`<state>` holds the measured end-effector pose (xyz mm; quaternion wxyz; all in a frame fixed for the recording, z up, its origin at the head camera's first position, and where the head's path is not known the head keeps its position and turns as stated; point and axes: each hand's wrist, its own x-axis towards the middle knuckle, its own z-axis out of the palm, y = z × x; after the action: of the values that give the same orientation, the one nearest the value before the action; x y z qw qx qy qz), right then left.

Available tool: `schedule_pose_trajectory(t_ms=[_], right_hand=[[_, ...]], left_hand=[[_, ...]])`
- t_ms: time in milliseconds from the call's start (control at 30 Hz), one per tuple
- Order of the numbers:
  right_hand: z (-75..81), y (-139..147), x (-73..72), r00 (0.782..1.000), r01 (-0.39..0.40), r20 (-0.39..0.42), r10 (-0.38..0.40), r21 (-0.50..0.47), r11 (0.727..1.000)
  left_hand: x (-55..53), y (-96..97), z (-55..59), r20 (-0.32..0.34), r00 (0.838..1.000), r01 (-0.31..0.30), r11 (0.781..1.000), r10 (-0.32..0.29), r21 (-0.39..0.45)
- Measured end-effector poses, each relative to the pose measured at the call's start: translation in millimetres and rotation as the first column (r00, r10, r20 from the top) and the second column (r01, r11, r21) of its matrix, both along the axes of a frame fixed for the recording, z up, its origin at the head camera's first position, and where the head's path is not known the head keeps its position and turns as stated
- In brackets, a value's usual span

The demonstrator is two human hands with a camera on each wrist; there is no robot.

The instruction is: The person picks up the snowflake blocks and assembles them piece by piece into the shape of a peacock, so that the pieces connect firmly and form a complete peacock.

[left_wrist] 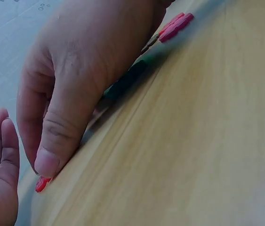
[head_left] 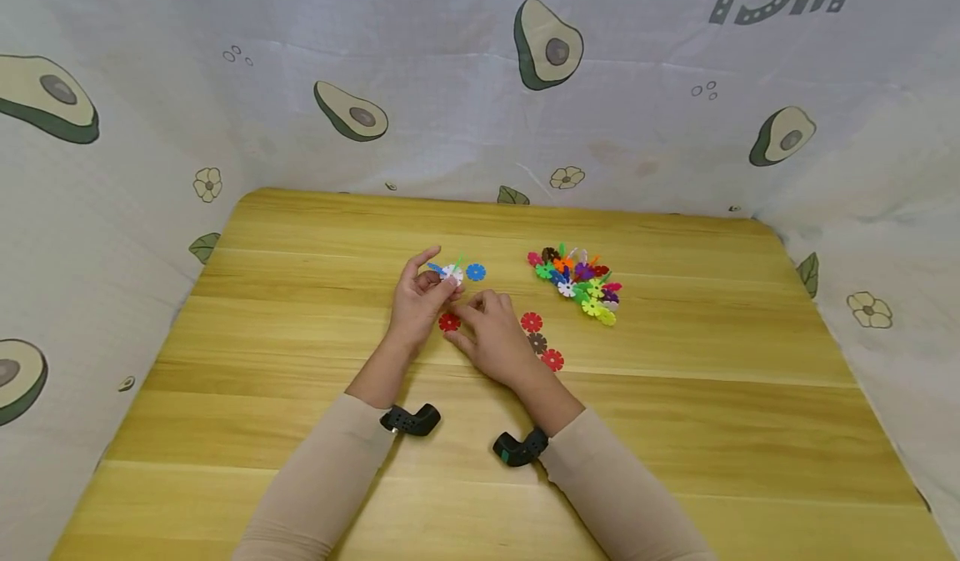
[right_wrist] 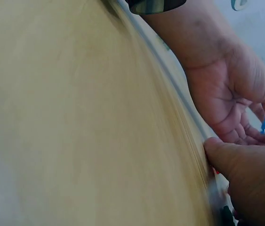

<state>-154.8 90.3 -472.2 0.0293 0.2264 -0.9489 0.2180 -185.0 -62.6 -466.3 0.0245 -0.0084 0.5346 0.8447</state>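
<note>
My left hand (head_left: 420, 304) pinches a white snowflake disc (head_left: 452, 274) between thumb and fingers, with blue and green discs slotted into it. Just right of it a blue disc (head_left: 476, 272) lies flat on the table. My right hand (head_left: 491, 336) reaches down to a red disc (head_left: 449, 322), thumb at its near edge and a fingertip at its far edge. From the left wrist view, the right thumb (left_wrist: 59, 136) covers most of that red disc (left_wrist: 42, 183). In the right wrist view the left hand (right_wrist: 236, 99) shows its palm.
A heap of mixed-colour snowflake discs (head_left: 577, 282) sits at the back right on the wooden table (head_left: 675, 444). Close beside my right hand lie two more red discs (head_left: 532, 322) and a brown disc (head_left: 537, 343). A printed cloth (head_left: 450, 127) hangs behind the table.
</note>
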Motion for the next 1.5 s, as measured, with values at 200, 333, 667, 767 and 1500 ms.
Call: schedule_pose_trajectory(t_ms=[200,333,667,767,1500], right_hand=[[3.3,1.2,-1.5,0.999,0.024,-0.025,-0.025,-0.021,0.999],[4.4,2.2,-2.6,0.999,0.039,-0.002,-0.039,0.000,0.999],[3.7,2.2,-4.2,0.995,0.100,0.005,-0.100,0.001,0.995],[1.6,2.0,-5.2,0.983,0.183,0.008,-0.184,-0.141,0.973],[-3.4,1.2,-4.9,0.969,0.168,-0.012,-0.245,-0.699,0.696]], left_hand=[[-0.5,0.5,-1.1,0.023,0.998,-0.050,0.995,0.052,-0.082],[-1.1,0.3,-1.5,0.046,0.995,-0.078,0.991,0.083,-0.110],[-1.3,0.9,-2.4,0.079,0.990,-0.106,0.987,0.116,-0.119],[-1.5,1.5,-3.3,0.081,0.988,-0.116,0.983,0.129,-0.144],[1.6,8.8,-0.8,0.079,0.996,-0.030,0.995,0.038,-0.099]])
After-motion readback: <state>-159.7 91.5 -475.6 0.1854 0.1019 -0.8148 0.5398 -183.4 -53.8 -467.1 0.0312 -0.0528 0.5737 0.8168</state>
